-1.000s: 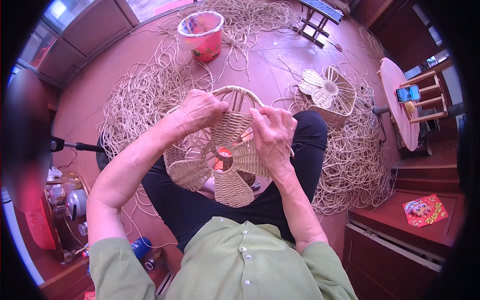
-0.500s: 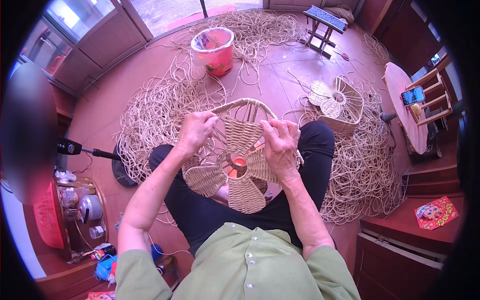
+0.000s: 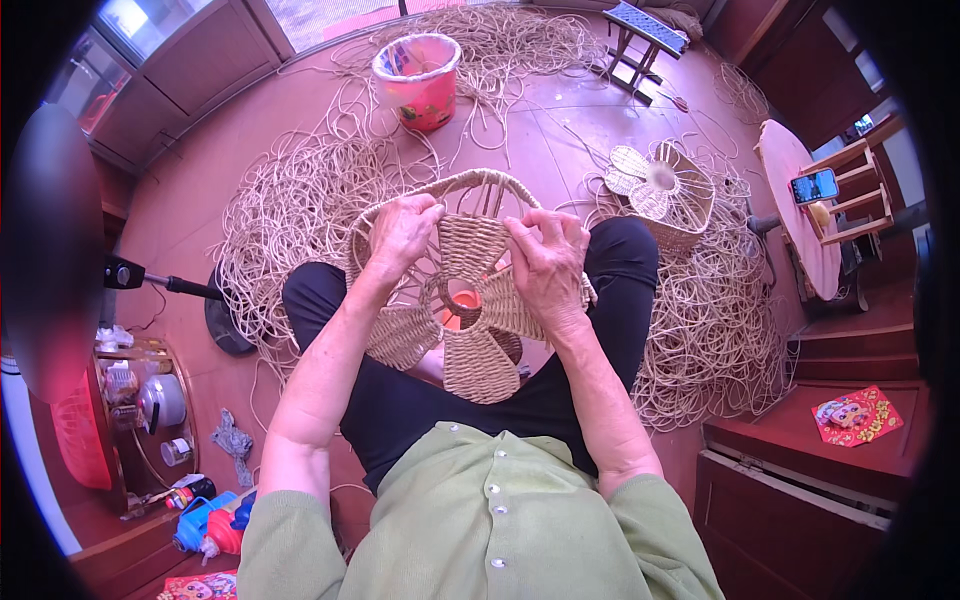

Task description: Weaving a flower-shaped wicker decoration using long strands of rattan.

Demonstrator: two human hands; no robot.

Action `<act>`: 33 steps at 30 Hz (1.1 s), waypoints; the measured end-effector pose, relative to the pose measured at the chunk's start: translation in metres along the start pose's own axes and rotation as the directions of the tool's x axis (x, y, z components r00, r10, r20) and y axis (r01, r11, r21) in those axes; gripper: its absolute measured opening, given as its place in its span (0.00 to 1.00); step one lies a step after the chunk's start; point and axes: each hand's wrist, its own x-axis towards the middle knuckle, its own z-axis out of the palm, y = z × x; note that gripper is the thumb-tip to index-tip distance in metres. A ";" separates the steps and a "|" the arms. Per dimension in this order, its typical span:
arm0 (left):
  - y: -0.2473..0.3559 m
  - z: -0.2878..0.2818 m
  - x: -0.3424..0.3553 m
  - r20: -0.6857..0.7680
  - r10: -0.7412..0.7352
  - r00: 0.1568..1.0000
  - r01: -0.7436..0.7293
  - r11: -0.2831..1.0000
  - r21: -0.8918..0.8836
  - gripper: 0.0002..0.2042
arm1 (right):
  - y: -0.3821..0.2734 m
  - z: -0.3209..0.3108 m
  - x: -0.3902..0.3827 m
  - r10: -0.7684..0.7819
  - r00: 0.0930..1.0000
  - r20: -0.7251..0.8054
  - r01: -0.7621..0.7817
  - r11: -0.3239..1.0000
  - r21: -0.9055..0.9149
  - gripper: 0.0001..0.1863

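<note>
A partly woven basket of pale cord rests between my knees, its flower-shaped face of thick woven petals toward me. Round the flower's middle is a ring-edged hole, through which something orange shows. My left hand is closed, thumb and fingertips pinched at the upper left corner of the top petal. At that petal's upper right corner my right hand is closed in a like pinch, its fingers curled. Bare spokes and a braided rim stand behind the hands. Whatever fine strand the fingertips hold is too small to make out.
Loose cord heaps lie left, behind and right. A red bucket stands ahead, another flower-faced basket ahead right. Farther out are a small stool, a round wooden top with a phone, and a shelf at left.
My hands have drawn slightly closer together along the top petal's upper edge. The view has shifted a little, so most of the scene sits somewhat higher and farther left.
</note>
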 end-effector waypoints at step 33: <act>0.044 0.059 -0.113 0.374 -0.340 0.863 0.455 0.197 -0.869 0.12 | 0.036 0.043 0.102 -0.278 0.832 0.480 0.143 0.944 0.298 0.16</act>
